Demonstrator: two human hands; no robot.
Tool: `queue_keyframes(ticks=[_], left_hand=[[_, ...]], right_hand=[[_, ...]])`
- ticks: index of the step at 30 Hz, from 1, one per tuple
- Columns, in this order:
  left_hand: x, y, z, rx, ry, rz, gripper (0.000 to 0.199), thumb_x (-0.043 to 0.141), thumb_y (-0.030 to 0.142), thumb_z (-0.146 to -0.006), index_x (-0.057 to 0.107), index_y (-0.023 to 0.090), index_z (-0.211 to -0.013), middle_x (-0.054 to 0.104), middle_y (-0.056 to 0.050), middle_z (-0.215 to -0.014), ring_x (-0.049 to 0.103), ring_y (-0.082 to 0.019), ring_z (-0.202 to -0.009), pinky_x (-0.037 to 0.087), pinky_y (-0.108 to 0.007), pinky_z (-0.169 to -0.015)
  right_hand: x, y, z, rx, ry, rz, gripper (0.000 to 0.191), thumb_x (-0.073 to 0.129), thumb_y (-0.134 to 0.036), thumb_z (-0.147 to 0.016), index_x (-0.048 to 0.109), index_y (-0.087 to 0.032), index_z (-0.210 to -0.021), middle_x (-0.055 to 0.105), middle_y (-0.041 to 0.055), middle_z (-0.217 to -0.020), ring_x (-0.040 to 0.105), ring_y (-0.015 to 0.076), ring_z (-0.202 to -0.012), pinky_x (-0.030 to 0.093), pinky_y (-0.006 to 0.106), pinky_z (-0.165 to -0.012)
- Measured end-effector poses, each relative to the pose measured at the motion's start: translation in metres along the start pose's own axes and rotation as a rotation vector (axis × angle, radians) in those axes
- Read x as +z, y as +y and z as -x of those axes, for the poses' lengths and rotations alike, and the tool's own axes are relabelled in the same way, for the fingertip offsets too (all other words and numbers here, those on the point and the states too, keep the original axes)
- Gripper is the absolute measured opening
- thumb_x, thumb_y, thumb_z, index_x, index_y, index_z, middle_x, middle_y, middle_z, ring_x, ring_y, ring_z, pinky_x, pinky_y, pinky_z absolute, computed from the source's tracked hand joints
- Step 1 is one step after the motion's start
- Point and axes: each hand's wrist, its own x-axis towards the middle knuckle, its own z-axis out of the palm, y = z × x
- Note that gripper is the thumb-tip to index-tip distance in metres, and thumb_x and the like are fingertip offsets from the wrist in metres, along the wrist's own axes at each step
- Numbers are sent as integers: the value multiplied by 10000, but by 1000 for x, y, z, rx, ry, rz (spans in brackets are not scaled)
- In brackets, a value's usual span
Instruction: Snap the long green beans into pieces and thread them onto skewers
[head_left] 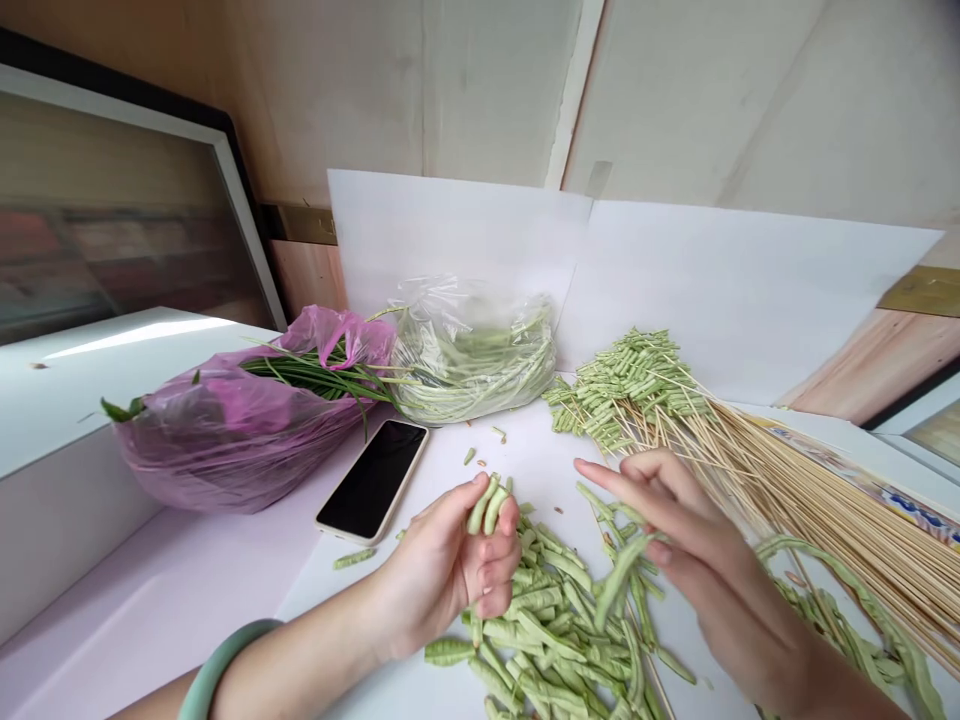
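Note:
My left hand (469, 560) is closed around a few short pieces of long bean (489, 505), their ends standing up between thumb and index finger. My right hand (697, 560) is to its right, with the index finger stretched out and the thumb drawn in. A curved bean piece (622, 580) hangs at the right thumb and seems pinched there, though the fingers partly cover the grip. Beneath both hands lies a loose heap of cut bean pieces (551, 630). A thin stick (656, 665) lies among them.
At the back right, bean-loaded skewers (630, 385) rest with many bare bamboo sticks (840, 495). A clear bag of long beans (480, 370) and a purple bag of green stalks (240, 430) stand behind. A phone (373, 480) lies left. Long bean strands (862, 610) lie right.

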Motion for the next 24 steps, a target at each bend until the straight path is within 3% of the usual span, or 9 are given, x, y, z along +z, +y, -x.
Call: queue_keyframes(ticks=[4, 6, 10, 15, 20, 22, 24], left_hand=[[0, -3, -2, -41, 112, -140, 368, 601, 493, -845, 570, 132, -779, 391, 65, -537, 329, -38, -414, 359, -127, -351], [-1, -3, -2, -88, 99, -202, 404, 599, 533, -831, 564, 137, -758, 409, 62, -506, 324, -40, -378, 347, -131, -302], [1, -6, -2, -111, 79, -308, 448, 635, 581, -771, 544, 146, -718, 453, 50, -483, 380, -47, -341, 388, -150, -285], [5, -9, 1, -130, 77, -509, 401, 664, 524, -745, 528, 148, -734, 510, 32, -548, 461, -63, -367, 401, -152, -300], [2, -9, 4, -165, 64, -614, 362, 652, 491, -739, 498, 168, -794, 489, 40, -598, 444, -74, -407, 353, -168, -316], [1, -9, 5, -109, 14, -802, 334, 631, 469, -782, 506, 168, -853, 452, 50, -611, 415, -71, -441, 344, -179, -377], [2, -9, 7, 32, -40, -1019, 288, 587, 442, -843, 517, 163, -848, 429, 42, -648, 412, -78, -542, 363, -195, -499]], right_hand=[[5, -9, -1, -44, -181, 104, 601, 297, -60, -947, 276, -284, -1504, 465, 38, -951, 506, 100, -621, 489, 200, -565], [7, -12, -2, -96, -202, 126, 602, 330, -54, -942, 250, -241, -1508, 525, 56, -983, 569, 110, -690, 520, 202, -635], [20, -10, -2, -248, -56, 83, 496, 430, -56, -942, 376, -255, -1393, 638, 23, -906, 629, 155, -874, 518, 264, -824], [37, -6, 3, -244, 16, 47, 346, 502, -56, -924, 486, -273, -1193, 697, -17, -845, 662, 165, -825, 530, 287, -785], [40, -6, 5, -195, 64, 21, 267, 543, -62, -903, 501, -269, -1067, 693, -46, -793, 685, 126, -730, 526, 222, -715], [41, -6, 7, -161, 49, 29, 283, 522, -40, -888, 492, -269, -1052, 686, -48, -801, 686, 124, -726, 522, 219, -707], [42, -6, 8, -161, 42, 56, 313, 490, -20, -871, 479, -258, -1074, 675, -27, -845, 677, 139, -778, 518, 231, -717]])
